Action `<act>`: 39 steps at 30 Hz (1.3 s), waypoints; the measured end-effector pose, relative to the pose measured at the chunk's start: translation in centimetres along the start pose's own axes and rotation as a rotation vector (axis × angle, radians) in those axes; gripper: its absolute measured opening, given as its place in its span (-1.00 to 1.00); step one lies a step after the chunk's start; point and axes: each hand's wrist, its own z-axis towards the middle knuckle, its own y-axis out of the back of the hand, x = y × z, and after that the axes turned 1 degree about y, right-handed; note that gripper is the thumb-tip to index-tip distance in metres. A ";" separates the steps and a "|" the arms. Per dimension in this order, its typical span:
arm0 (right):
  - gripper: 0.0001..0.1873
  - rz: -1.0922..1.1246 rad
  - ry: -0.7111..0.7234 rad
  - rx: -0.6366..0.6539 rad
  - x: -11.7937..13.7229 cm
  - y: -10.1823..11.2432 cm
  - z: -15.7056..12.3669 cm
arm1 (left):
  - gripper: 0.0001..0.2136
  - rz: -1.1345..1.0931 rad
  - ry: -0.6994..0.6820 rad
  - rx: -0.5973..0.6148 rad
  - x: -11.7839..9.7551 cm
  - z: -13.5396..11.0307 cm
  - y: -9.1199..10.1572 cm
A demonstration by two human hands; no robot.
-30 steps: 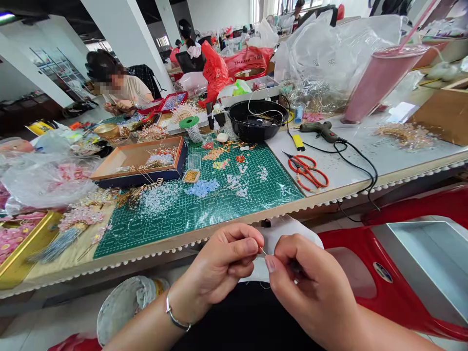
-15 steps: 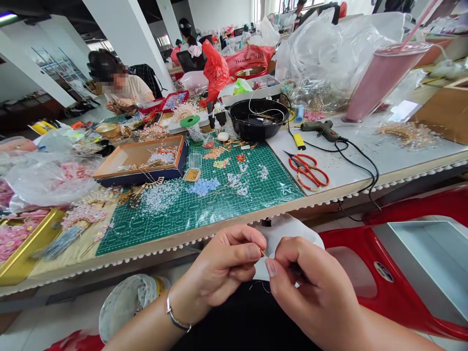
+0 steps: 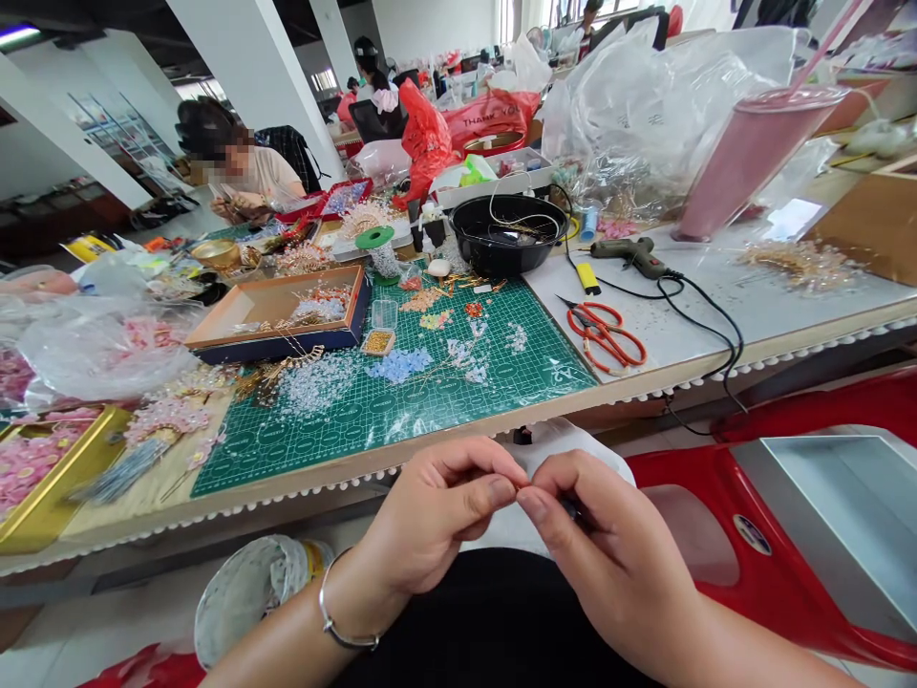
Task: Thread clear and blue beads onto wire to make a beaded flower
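In front of my lap, below the table edge, my left hand (image 3: pixel 451 506) and my right hand (image 3: pixel 608 535) meet with thumb and forefinger pinched. The fingertips almost touch and hide most of what they hold, a thin wire that showed gold between them a moment ago. A silver bangle (image 3: pixel 326 612) is on my left wrist. Beyond my hands lies a green cutting mat (image 3: pixel 401 430) with blue flower pieces (image 3: pixel 401 366), clear beads (image 3: pixel 315 384) and a small box of gold beads (image 3: pixel 378 342) on it.
Red-handled scissors (image 3: pixel 606 334) and a glue gun (image 3: pixel 630 253) with a trailing cord lie on the right. Behind the mat stand an open box (image 3: pixel 279 339), a black bowl (image 3: pixel 508 239) and a bead spool (image 3: pixel 379 250). A pink drink cup (image 3: pixel 752 162) is farther right. Another person (image 3: pixel 244 172) sits across.
My fingertips have drawn together, closing the small gap where the thin wire showed. The loose strand below my hands no longer shows. Things on the table have not moved.
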 end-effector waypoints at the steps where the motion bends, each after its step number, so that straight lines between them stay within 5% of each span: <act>1: -0.81 0.040 -0.054 0.016 -0.1 0.1 0.0 | -0.96 0.167 -0.105 -0.024 -0.3 -0.1 0.0; 5: -0.72 0.281 -0.258 0.106 -0.6 0.3 0.0 | -0.90 0.778 -0.450 -0.064 -1.9 -0.5 0.0; 10: -0.77 0.708 -0.421 0.132 -0.5 0.4 0.3 | -0.91 1.086 -0.674 -0.047 -3.5 -0.5 -0.3; 16: -0.83 0.419 -0.375 0.180 0.4 1.4 0.9 | -0.91 1.133 -0.723 -0.053 -4.6 -0.3 -0.4; 20: -0.90 0.276 -0.281 0.178 0.8 2.1 1.4 | -0.90 0.977 -0.647 -0.110 -4.7 -0.2 -0.3; 25: -0.83 0.571 -0.296 0.083 1.8 1.7 2.4 | -0.88 0.471 -0.413 -0.190 -2.7 0.2 0.5; 30: -0.76 0.840 -0.325 -0.072 2.6 0.8 3.9 | -0.66 0.104 -0.371 -0.275 1.0 0.6 3.1; 34: -0.69 0.998 -0.334 -0.093 3.0 0.4 4.8 | -0.41 -0.060 -0.081 0.027 3.6 0.8 4.2; 39: -0.70 0.992 -0.353 -0.091 3.3 0.1 5.2 | -0.36 -0.090 -0.091 0.297 4.0 1.6 2.9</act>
